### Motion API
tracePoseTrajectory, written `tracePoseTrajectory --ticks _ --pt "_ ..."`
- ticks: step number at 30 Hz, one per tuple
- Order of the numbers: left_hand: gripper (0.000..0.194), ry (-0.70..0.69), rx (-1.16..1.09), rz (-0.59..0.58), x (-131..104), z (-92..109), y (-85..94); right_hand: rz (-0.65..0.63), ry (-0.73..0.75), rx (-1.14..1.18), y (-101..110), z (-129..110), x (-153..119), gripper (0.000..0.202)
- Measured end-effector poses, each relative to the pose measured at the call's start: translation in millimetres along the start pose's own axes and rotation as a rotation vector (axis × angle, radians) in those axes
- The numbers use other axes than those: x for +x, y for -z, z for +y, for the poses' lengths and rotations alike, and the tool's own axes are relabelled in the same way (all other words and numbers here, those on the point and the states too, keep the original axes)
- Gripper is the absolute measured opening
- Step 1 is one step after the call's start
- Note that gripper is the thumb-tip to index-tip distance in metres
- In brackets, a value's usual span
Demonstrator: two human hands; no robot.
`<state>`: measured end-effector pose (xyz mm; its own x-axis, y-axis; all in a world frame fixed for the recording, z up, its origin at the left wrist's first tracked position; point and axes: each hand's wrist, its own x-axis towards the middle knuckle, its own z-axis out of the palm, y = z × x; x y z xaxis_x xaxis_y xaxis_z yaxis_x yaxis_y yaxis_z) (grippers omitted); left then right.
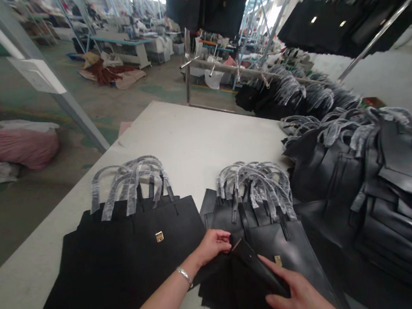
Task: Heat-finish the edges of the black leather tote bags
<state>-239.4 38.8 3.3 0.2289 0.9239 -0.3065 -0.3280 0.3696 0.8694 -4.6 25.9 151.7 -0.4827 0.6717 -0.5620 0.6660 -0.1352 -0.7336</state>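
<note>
My right hand (295, 288) wraps round a black clipper-like tool (256, 265) with a thin metal edge at its tip. The tool points up and left, toward my left hand (214, 245), whose fingers pinch the edge of black fabric (230, 280). Frayed edges show along this cloth. Under both hands lies a black handbag (298, 243) with a small gold clasp, partly covered by the tool and cloth. Plastic-wrapped handles (254, 183) stand up at its top. Another black handbag (128, 252) with a gold clasp lies to the left, on several more.
A white table (188, 131) carries the bags. A large pile of black bags (381, 194) fills the right side. Metal racks with hanging black bags (339, 20) stand behind it. A grey post (49, 88) slants past the table's left edge, near pink sacks (15, 144).
</note>
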Motion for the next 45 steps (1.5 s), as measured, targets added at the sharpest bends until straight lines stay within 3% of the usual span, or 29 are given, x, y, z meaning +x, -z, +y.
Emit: tracePoseTrajectory --ticks 4,7,12,15,18,21,24,27,31,34,39,42,45 --pt "0.026 -0.022 -0.031 -0.073 -18 12 -21.9 0.118 0.045 0.099 -4 -8 3 0.073" --pt "0.030 -0.057 -0.074 -0.059 -30 29 -38.0 0.258 0.062 0.167 12 -6 -2 0.075" --pt "0.036 -0.177 -0.356 0.050 -53 91 -48.7 0.458 0.011 0.179 56 20 -36 0.079" --pt "0.039 -0.173 -0.431 0.046 -67 135 -56.6 0.592 -0.016 0.169 72 45 -58 0.082" --pt "0.037 -0.114 -0.399 -0.019 -77 165 -82.6 0.629 -0.055 0.220 74 68 -73 0.089" --pt "0.036 -0.089 -0.318 -0.112 -73 170 -124.0 0.618 -0.092 0.299 69 86 -84 0.092" --pt "0.041 -0.127 -0.156 -0.179 -50 143 -160.8 0.646 -0.096 0.332 64 100 -94 0.090" --pt "0.037 -0.171 0.247 -0.118 -19 86 -172.2 0.663 -0.106 0.337 61 110 -99 0.088" --pt "0.041 -0.274 1.060 0.003 -3 0 -148.1 0.609 -0.099 0.346 51 121 -98 0.078" --pt "0.049 -0.339 1.397 0.071 -8 -41 -126.3 0.543 -0.110 0.352 39 127 -88 0.075" --pt "0.044 -0.615 1.638 0.217 -11 -67 -109.2 0.478 -0.133 0.345 29 128 -66 0.074" --pt "0.041 -0.754 1.708 0.258 -11 -74 -104.9 0.457 -0.153 0.375 37 125 -54 0.075" --pt "0.036 -0.792 1.715 0.304 -11 -81 -104.2 0.389 -0.176 0.451 51 121 -45 0.072"
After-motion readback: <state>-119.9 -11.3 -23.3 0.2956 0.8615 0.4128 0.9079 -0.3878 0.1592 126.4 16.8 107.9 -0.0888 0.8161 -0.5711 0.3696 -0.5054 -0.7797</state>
